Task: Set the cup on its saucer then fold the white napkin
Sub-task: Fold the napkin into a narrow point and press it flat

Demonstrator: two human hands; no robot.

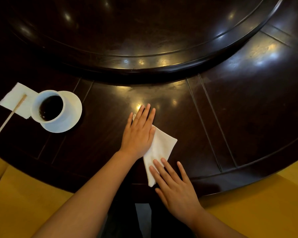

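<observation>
Pressing the folded white napkin (159, 148) with straight fingers, left hand (139, 133) and right hand (175, 188) flatten it; next, crease firmly.

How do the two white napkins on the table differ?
The napkin under the hands lies near the table's front edge, folded into a narrow strip; the paper napkin lies far left, a flat square. The left hand and right hand press the first; a stir stick rests across the second, beside the cup. Both are white.
</observation>
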